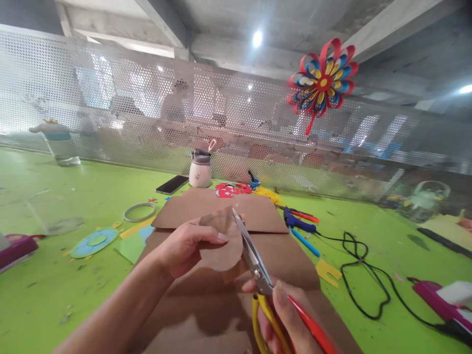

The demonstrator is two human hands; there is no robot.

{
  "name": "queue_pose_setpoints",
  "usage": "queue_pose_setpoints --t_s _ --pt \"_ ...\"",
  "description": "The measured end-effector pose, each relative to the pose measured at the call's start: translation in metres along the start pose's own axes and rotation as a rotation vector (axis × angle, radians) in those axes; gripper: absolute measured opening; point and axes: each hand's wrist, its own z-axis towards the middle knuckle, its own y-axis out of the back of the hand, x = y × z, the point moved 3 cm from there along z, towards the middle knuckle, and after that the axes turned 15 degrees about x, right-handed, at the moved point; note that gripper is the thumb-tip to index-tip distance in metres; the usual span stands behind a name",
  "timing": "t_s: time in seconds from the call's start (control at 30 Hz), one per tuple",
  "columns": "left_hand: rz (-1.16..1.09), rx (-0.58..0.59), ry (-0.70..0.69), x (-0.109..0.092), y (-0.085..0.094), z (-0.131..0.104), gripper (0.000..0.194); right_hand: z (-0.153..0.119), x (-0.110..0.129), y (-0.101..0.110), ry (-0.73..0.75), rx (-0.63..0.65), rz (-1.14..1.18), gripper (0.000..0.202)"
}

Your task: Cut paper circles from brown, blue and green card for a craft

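Note:
My left hand (186,248) pinches a rounded piece of brown paper (223,255) between thumb and fingers. A curved pencil-like line shows near its upper edge. My right hand (285,314) grips scissors (254,260) with metal blades and yellow handles. A red length shows beside the thumb; I cannot tell if it belongs to the handle. The blades point up and away along the right edge of the paper piece, slightly apart at the tips. Below both hands lies a large creased sheet of brown kraft paper (295,258).
A blue glue gun (300,221) with a black cord lies right, near a blue stick (305,242). Behind stand a white bottle (200,169) and a phone (172,184). Left are a tape ring (140,212) and blue paper ring (94,243). A paper flower (323,82) hangs above the mesh divider.

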Motion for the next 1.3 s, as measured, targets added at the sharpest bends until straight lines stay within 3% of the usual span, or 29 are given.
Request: queue_pose_setpoints --t_s 0.13,0.3,0.43,0.53,0.77,0.93,1.1,1.3 --pt "0.036 0.037 -0.067 0.002 -0.002 0.003 0.012 0.006 0.000 0.000 0.027 -0.006 0.043 0.069" --pt "0.128 0.106 -0.178 0.008 -0.021 0.007 0.019 0.015 -0.002 0.002 0.068 -0.091 0.092 0.066" --pt "0.148 -0.098 -0.267 0.015 -0.028 0.009 0.019 0.019 -0.001 0.001 0.117 -0.108 0.053 0.059" --pt "0.171 -0.178 -0.308 0.017 -0.026 0.009 0.018 0.021 0.000 0.000 0.114 -0.103 0.012 0.059" --pt "0.106 -0.145 -0.326 0.014 -0.019 0.008 0.014 0.019 -0.001 -0.002 0.120 -0.024 0.115 0.059" --pt "0.070 -0.213 -0.332 0.014 -0.019 0.008 0.008 0.018 -0.002 -0.002 0.097 0.037 0.180 0.065" --pt "0.087 -0.162 -0.319 0.015 -0.021 0.007 0.010 0.009 0.005 0.000 0.086 0.076 0.159 0.031" --pt "0.093 -0.093 -0.288 0.015 -0.029 0.006 0.009 -0.003 0.019 0.006 0.099 0.051 0.081 0.028"
